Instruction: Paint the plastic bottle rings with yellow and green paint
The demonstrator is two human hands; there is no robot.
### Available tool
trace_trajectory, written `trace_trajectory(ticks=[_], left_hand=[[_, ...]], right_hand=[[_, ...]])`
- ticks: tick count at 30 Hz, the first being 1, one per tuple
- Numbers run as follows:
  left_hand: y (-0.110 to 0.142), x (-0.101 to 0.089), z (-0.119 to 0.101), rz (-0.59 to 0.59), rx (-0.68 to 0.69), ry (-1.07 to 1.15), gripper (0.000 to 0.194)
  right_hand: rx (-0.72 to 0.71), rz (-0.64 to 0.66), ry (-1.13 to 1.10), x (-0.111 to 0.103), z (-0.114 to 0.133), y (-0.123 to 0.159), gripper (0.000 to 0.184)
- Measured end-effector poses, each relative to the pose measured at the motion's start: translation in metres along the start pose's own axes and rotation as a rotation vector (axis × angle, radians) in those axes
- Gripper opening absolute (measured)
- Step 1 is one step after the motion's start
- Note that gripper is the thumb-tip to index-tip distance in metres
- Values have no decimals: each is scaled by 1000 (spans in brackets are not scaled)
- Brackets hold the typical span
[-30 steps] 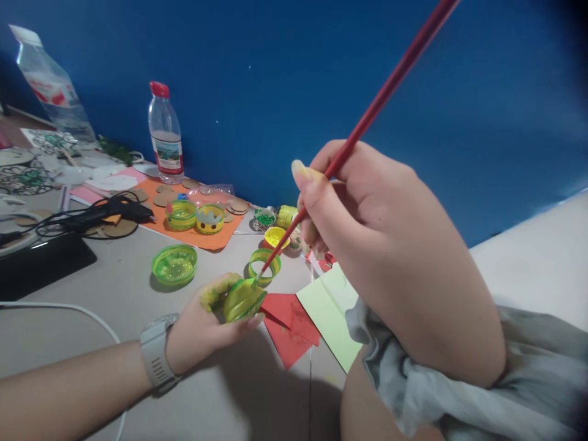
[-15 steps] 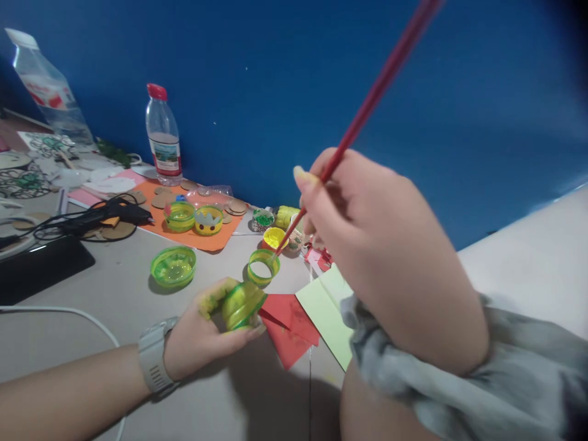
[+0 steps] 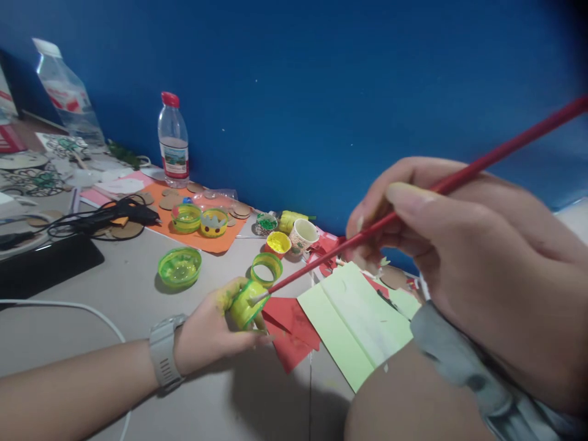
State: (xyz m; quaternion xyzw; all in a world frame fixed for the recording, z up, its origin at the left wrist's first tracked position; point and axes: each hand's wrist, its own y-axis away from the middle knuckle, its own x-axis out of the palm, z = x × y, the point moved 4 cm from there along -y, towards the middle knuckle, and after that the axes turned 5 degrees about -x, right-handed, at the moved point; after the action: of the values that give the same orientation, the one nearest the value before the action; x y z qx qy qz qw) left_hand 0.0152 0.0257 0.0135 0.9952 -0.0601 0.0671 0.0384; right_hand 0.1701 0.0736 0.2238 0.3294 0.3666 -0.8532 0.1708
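Observation:
My left hand (image 3: pixel 215 327), its fingers smeared with yellow-green paint, grips a small round piece painted yellow with a green rim (image 3: pixel 248 306), perhaps cut from a plastic bottle. A red-handled paintbrush (image 3: pixel 321 260) is pinched in my right hand (image 3: pixel 441 233), and its tip touches the painted side of that piece. Just behind stands a yellow-green ring (image 3: pixel 266 269). Beyond the ring is a small cup of yellow paint (image 3: pixel 278 244). To the left sits a painted green-yellow bowl-shaped piece (image 3: pixel 179 267).
Red paper (image 3: pixel 294 343) and light green paper (image 3: pixel 353 318) lie to the right. At the back are a paper cup (image 3: pixel 304 236), a cup of green paint (image 3: pixel 266 224) and a red-capped bottle (image 3: pixel 173 147). A glue gun (image 3: pixel 138 211) with cable lies left, beside orange paper (image 3: pixel 220 244).
My right hand has moved right and lower. The brush tip has come from the ring near the yellow paint onto the piece in my left hand, which has turned slightly.

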Motion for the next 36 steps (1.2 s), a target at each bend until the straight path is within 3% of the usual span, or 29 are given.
trace_trajectory(ticks=[3, 11, 27, 36], left_hand=[[0, 3, -4, 40, 5, 24, 38], [1, 8, -11, 31, -45, 64, 38], [0, 7, -10, 77, 22, 44, 33], [-2, 4, 2, 75, -6, 6, 37]], right_hand=[[24, 112, -58, 9, 2, -3, 28], [32, 209, 34, 16, 4, -6, 27], [-38, 183, 146, 17, 11, -9, 23], [-55, 144, 218, 12, 10, -6, 24]])
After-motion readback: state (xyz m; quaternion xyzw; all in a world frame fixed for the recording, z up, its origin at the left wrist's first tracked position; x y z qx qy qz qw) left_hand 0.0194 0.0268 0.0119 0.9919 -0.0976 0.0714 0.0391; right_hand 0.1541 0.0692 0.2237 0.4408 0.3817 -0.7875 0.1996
